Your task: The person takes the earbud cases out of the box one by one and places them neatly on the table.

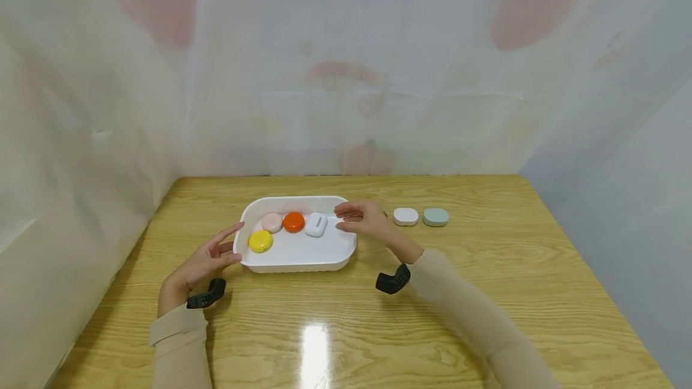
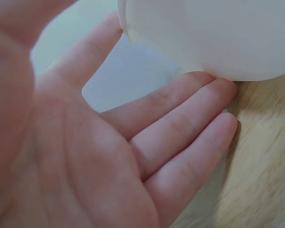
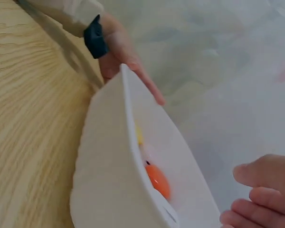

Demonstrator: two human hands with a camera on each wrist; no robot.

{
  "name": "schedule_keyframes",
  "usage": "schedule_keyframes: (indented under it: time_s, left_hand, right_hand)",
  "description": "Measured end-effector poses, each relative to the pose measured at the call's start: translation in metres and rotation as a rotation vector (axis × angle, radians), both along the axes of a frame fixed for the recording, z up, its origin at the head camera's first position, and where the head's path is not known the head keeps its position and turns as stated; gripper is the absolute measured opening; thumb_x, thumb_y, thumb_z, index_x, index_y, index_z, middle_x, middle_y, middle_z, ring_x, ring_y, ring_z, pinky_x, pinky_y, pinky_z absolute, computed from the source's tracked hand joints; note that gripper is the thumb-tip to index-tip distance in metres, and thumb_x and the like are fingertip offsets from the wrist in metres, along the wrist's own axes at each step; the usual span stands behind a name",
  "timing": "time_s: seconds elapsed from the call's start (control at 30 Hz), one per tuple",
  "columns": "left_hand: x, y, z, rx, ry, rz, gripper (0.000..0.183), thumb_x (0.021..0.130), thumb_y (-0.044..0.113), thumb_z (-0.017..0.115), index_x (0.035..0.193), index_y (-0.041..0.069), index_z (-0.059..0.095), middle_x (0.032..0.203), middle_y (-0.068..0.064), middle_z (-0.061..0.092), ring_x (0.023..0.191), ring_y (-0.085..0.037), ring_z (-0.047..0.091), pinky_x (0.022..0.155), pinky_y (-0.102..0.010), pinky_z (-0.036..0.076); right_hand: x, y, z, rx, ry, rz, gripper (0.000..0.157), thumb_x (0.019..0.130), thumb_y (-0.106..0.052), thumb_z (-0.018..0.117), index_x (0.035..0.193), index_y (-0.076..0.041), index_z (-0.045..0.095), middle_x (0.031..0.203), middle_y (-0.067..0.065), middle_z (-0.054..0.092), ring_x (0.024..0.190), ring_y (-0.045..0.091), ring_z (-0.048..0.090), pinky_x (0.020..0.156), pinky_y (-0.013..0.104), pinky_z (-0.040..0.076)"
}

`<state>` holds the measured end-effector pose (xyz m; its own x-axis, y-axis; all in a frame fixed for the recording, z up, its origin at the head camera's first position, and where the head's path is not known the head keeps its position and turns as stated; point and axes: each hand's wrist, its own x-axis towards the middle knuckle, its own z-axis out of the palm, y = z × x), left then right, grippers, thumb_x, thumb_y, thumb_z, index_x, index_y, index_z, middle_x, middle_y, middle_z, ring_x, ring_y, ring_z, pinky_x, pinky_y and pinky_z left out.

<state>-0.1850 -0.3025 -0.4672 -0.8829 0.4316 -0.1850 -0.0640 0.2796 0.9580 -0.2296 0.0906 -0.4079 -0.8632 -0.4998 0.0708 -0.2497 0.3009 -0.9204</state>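
A white plastic tub [image 1: 292,252] sits on the table with several small cases inside. These are a yellow round case [image 1: 261,241], a pale pink round case [image 1: 272,222], an orange-red round case [image 1: 294,221] and a white earbud case [image 1: 316,224]. My left hand [image 1: 202,263] is at the tub's left end, its extended fingers touching the outside and rim. In the left wrist view the fingertips [image 2: 223,92] meet the tub's wall. Over the tub's right end hovers my right hand [image 1: 367,221], fingers loosely extended, with nothing between them and the thumb.
To the right of the tub lie a white oval case [image 1: 405,216] and a pale green oval case [image 1: 435,217], side by side on the wooden table [image 1: 486,269]. Behind the table's back edge hangs a pale printed curtain [image 1: 346,119].
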Motion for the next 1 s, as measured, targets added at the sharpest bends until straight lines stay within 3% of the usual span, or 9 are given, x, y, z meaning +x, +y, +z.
schedule_keyframes:
  time_s: [0.1, 0.3, 0.6, 0.8, 1.0]
  left_hand:
    - [0.0, 0.0, 0.0, -0.003, -0.003, 0.002, 0.075, 0.097, 0.018, 0.057, 0.157, 0.019, 0.01, 0.147, -0.036, 0.031, 0.11, 0.005, 0.058, 0.09, -0.013, 0.047]
    - [0.001, 0.0, 0.0, -0.006, -0.01, 0.003, 0.075, 0.098, 0.019, 0.057, 0.157, 0.02, 0.01, 0.149, -0.037, 0.03, 0.111, 0.006, 0.057, 0.09, -0.011, 0.046]
    - [0.001, -0.002, -0.001, 0.0, 0.012, -0.014, 0.075, 0.098, 0.016, 0.056, 0.157, 0.017, 0.01, 0.144, -0.027, 0.04, 0.111, 0.004, 0.058, 0.091, -0.012, 0.047]
    - [0.002, -0.001, 0.0, 0.01, -0.006, -0.014, 0.076, 0.098, 0.017, 0.056, 0.157, 0.017, 0.008, 0.147, -0.037, 0.031, 0.111, 0.005, 0.058, 0.091, -0.013, 0.047]
    - [0.002, 0.0, 0.001, 0.023, 0.0, -0.021, 0.076, 0.098, 0.017, 0.055, 0.157, 0.016, 0.007, 0.148, -0.04, 0.027, 0.111, 0.005, 0.058, 0.091, -0.013, 0.047]
  right_hand:
    - [-0.001, -0.016, -0.002, 0.037, -0.01, -0.031, 0.042, 0.087, -0.003, 0.068, 0.124, 0.012, 0.057, 0.126, 0.031, 0.06, 0.117, 0.041, 0.06, 0.101, 0.045, 0.049]
    - [-0.005, -0.039, -0.009, 0.109, -0.032, -0.113, 0.043, 0.084, -0.004, 0.071, 0.124, 0.008, 0.06, 0.125, 0.023, 0.064, 0.117, 0.035, 0.062, 0.101, 0.04, 0.049]
    - [-0.017, -0.06, -0.009, 0.327, -0.014, -0.145, 0.049, 0.081, -0.007, 0.075, 0.127, 0.004, 0.06, 0.129, 0.019, 0.063, 0.118, 0.032, 0.061, 0.1, 0.038, 0.05]
    - [-0.025, -0.07, -0.013, 0.44, -0.005, -0.165, 0.052, 0.078, -0.009, 0.079, 0.125, 0.002, 0.062, 0.125, 0.016, 0.066, 0.114, 0.028, 0.061, 0.101, 0.035, 0.049]
    - [-0.026, -0.071, -0.019, 0.467, 0.013, -0.167, 0.051, 0.076, -0.008, 0.08, 0.123, 0.002, 0.063, 0.117, 0.017, 0.068, 0.104, 0.026, 0.06, 0.098, 0.036, 0.049]
